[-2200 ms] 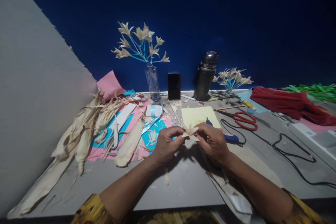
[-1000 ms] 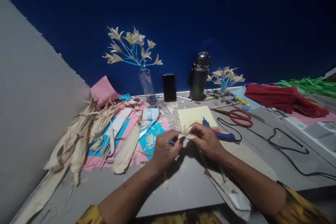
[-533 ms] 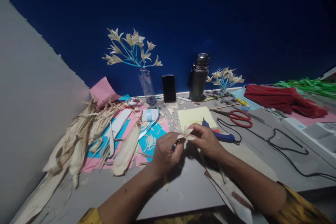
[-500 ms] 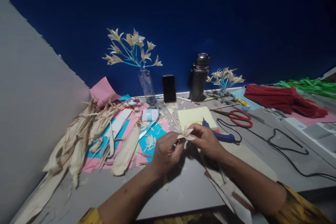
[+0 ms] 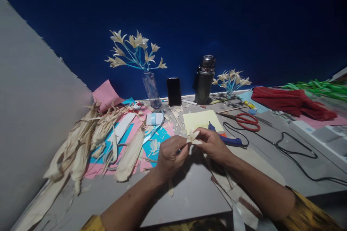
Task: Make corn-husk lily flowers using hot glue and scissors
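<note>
Between my two hands, over the front middle of the table, is a cream corn-husk flower (image 5: 193,138) with pointed petals spread open. My left hand (image 5: 173,153) is closed, its thumb and fingers pinching the flower from the left and below. From the right, my right hand (image 5: 213,144) pinches a petal between thumb and fingers. The flower's base is hidden by the fingers. Just behind my right hand lies a blue glue gun (image 5: 229,140), near a pale yellow sheet of paper (image 5: 199,119).
Dried corn husks (image 5: 81,144) pile up at left over pink and blue paper. Husk flowers stand in a clear bottle (image 5: 151,90), beside a phone (image 5: 174,92) and a flask (image 5: 204,81). Red-handled scissors (image 5: 248,122), a black cord (image 5: 287,149) and red cloth (image 5: 292,103) lie right.
The flower has turned slightly between my fingers, its petals now standing more upright. Both hands keep nearly the same place and grip.
</note>
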The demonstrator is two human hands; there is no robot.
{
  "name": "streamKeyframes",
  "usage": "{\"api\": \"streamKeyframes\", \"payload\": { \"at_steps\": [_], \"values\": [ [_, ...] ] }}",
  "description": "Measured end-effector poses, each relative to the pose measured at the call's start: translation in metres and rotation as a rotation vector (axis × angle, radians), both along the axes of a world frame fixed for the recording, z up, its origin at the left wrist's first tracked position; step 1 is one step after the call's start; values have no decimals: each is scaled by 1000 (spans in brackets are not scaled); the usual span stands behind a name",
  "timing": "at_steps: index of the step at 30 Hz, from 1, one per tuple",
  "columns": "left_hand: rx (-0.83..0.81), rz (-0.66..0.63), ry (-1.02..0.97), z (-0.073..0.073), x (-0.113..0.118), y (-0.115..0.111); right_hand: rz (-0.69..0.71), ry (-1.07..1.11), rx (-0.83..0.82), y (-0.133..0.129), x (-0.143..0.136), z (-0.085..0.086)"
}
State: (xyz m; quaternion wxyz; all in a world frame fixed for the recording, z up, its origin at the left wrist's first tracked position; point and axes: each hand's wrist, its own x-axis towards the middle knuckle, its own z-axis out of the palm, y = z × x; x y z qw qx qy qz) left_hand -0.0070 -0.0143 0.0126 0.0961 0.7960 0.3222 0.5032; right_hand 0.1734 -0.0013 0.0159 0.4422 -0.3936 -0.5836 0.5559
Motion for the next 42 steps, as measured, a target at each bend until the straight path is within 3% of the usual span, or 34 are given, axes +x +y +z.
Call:
{"api": "streamKeyframes", "payload": {
  "at_steps": [7,15,24,28,35,42],
  "values": [
    [-42,-9,-5,2,0,0,20,50,-3,0,0,3],
    [-193,-47,-121,6,2,0,2,-50,176,0,3,2],
    [-499,-64,-318,3,1,3,-47,10,163,-2,1,-1],
    [-355,-49,-289,8,4,1,-8,14,106,-2,4,1],
    [-166,-72,-201,10,3,1,229,78,-45,-3,10,5],
    [-143,-92,-170,7,3,0,167,56,-22,0,7,5]
  ]
}}
